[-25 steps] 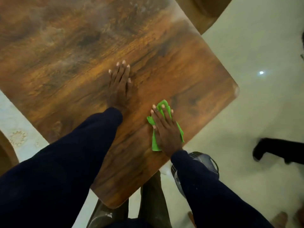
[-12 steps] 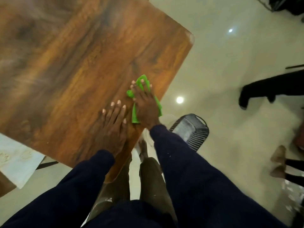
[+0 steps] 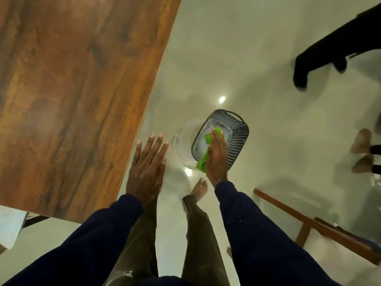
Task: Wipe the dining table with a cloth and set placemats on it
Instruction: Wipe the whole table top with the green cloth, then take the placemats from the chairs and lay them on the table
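Green cloth (image 3: 208,150) hangs bunched in the right hand (image 3: 216,159), whose fingers are curled around it above a dark slatted basket (image 3: 237,141) standing on the pale floor (image 3: 257,58) — so the cloth is off the table and over the basket's grey inside. One end of it trails below the hand, past the basket's near rim. The left hand (image 3: 147,170) is spread flat with fingers straight, gripping nothing, held just off the long edge of the wooden table (image 3: 72,89); whether it touches that edge I cannot tell. Both arms wear dark blue sleeves. The tabletop, brown and grainy, fills the left side of the view. Between the arms one bare foot (image 3: 199,187) shows on the floor beside the basket. To the right — a wooden chair frame (image 3: 309,226), and farther off another person's feet (image 3: 360,149).
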`<state>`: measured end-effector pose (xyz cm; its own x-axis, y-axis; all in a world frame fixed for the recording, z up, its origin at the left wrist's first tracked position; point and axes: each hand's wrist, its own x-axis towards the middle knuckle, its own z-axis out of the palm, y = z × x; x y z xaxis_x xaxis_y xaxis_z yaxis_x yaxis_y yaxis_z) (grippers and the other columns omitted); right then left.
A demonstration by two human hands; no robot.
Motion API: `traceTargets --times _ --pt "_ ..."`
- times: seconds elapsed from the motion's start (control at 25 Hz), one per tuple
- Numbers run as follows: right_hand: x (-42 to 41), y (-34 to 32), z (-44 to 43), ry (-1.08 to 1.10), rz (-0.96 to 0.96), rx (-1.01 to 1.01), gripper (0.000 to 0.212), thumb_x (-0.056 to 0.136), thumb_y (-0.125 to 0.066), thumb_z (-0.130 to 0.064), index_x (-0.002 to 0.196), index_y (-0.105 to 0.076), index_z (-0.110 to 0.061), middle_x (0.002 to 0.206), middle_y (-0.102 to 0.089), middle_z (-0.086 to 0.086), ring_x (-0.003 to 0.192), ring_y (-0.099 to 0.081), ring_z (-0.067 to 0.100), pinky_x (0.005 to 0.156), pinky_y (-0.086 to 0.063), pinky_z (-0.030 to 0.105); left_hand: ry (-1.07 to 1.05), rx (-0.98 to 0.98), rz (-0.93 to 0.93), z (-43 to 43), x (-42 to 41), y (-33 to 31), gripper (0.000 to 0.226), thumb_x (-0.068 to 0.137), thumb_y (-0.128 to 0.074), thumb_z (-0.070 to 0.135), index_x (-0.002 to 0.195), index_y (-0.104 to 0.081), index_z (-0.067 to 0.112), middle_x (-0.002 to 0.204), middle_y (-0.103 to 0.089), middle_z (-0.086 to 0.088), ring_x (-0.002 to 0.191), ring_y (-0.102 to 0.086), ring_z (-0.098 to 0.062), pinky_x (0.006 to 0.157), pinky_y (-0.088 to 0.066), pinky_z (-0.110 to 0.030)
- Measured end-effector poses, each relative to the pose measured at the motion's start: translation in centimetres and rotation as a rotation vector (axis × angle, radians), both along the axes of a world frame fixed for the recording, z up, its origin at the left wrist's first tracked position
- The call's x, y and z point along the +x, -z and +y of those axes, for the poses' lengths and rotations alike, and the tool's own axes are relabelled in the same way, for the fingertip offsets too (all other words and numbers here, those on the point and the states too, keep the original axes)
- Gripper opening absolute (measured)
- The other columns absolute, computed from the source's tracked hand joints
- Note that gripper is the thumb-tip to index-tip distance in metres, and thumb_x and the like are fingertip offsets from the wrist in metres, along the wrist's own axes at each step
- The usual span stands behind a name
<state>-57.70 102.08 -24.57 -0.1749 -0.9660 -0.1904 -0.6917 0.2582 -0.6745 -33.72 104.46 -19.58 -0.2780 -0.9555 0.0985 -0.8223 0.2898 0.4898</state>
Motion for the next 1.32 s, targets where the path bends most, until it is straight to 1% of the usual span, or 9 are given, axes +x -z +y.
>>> traceTargets --times 0.12,0.24,0.32,0.4,0.6,0.8,1.08,1.2,1.32 --pt "-4.9 3.7 -0.2 0.035 0.054 0.094 0.050 0.105 -0.034 -0.013 0.151 -0.047 0.003 0.160 -0.043 0.023 0.154 -0.034 0.040 0.124 -0.031 0.051 0.038 0.023 -0.038 1.0 -3.3 3.4 0.049 0.110 -0.046 0.019 0.157 -0.044 0.005 0.169 -0.033 -0.017 0.159 -0.025 -0.036 0.130 -0.016 -0.061" --pt "-7.7 9.6 -2.1 -0.025 0.069 0.178 0.042 0.104 -0.039 -0.006 0.142 -0.053 0.000 0.150 -0.052 0.023 0.143 -0.045 0.045 0.121 -0.037 0.059 -0.010 0.056 -0.084 2.2 -5.5 6.4 0.049 0.112 -0.044 0.021 0.158 -0.043 0.005 0.168 -0.033 -0.018 0.159 -0.025 -0.037 0.130 -0.016 -0.061" --pt "-8.8 12.2 -3.6 -0.067 0.094 0.247 0.039 0.105 -0.037 -0.018 0.139 -0.052 -0.006 0.148 -0.053 0.017 0.136 -0.050 0.041 0.111 -0.047 0.061 -0.009 0.051 -0.105 2.8 -7.1 7.3 0.048 0.113 -0.041 0.022 0.158 -0.043 0.005 0.168 -0.032 -0.019 0.159 -0.025 -0.037 0.129 -0.018 -0.063" --pt "-9.0 12.4 -4.2 -0.082 0.104 0.298 0.042 0.111 -0.038 -0.022 0.148 -0.046 -0.005 0.157 -0.046 0.016 0.143 -0.046 0.039 0.112 -0.047 0.059 0.001 0.060 -0.134 3.0 -7.7 7.4 0.048 0.113 -0.040 0.023 0.158 -0.043 0.005 0.169 -0.032 -0.019 0.159 -0.025 -0.037 0.129 -0.017 -0.063" --pt "-10.6 5.7 -1.2 -0.098 -0.006 0.278 0.049 0.115 -0.036 -0.027 0.161 -0.033 -0.009 0.166 -0.036 0.013 0.152 -0.036 0.030 0.121 -0.036 0.044 -0.061 0.084 -0.181 3.8 -8.3 4.3 0.048 0.113 -0.038 0.026 0.155 -0.049 0.007 0.167 -0.036 -0.016 0.159 -0.027 -0.035 0.131 -0.012 -0.057" --pt "-11.7 -2.4 2.0 -0.189 -0.048 0.269 0.049 0.115 -0.035 -0.032 0.159 -0.038 -0.011 0.164 -0.042 0.010 0.150 -0.041 0.027 0.120 -0.039 0.044 -0.043 0.024 -0.148 5.0 -9.0 -1.1 0.044 0.111 -0.041 0.023 0.149 -0.056 0.005 0.164 -0.041 -0.017 0.155 -0.035 -0.035 0.126 -0.026 -0.062" --pt "-10.9 -13.6 2.1 -0.507 -0.049 0.180 0.045 0.115 -0.037 -0.028 0.154 -0.047 -0.008 0.156 -0.051 0.014 0.143 -0.049 0.028 0.112 -0.036 0.029 -0.182 -0.025 -0.085 6.9 -9.0 -9.2 0.039 0.107 -0.046 0.022 0.134 -0.069 0.005 0.152 -0.058 -0.015 0.146 -0.050 -0.033 0.123 -0.034 -0.056" --pt "-10.3 -16.9 0.9 -0.532 -0.031 0.154 0.045 0.115 -0.036 -0.028 0.153 -0.049 -0.006 0.155 -0.052 0.014 0.144 -0.048 0.028 0.116 -0.034 0.032 -0.252 0.013 -0.050 7.1 -8.6 -11.2 0.039 0.108 -0.046 0.025 0.134 -0.069 0.007 0.149 -0.061 -0.013 0.144 -0.052 -0.031 0.122 -0.035 -0.056" --pt "-9.5 -18.6 0.2 -0.557 -0.023 0.123 0.044 0.115 -0.037 -0.030 0.152 -0.051 -0.009 0.154 -0.054 0.012 0.144 -0.048 0.025 0.117 -0.031 0.027 -0.280 0.009 -0.024 6.8 -7.8 -12.3 0.041 0.108 -0.044 0.028 0.130 -0.071 0.007 0.144 -0.065 -0.013 0.139 -0.057 -0.031 0.121 -0.037 -0.056"
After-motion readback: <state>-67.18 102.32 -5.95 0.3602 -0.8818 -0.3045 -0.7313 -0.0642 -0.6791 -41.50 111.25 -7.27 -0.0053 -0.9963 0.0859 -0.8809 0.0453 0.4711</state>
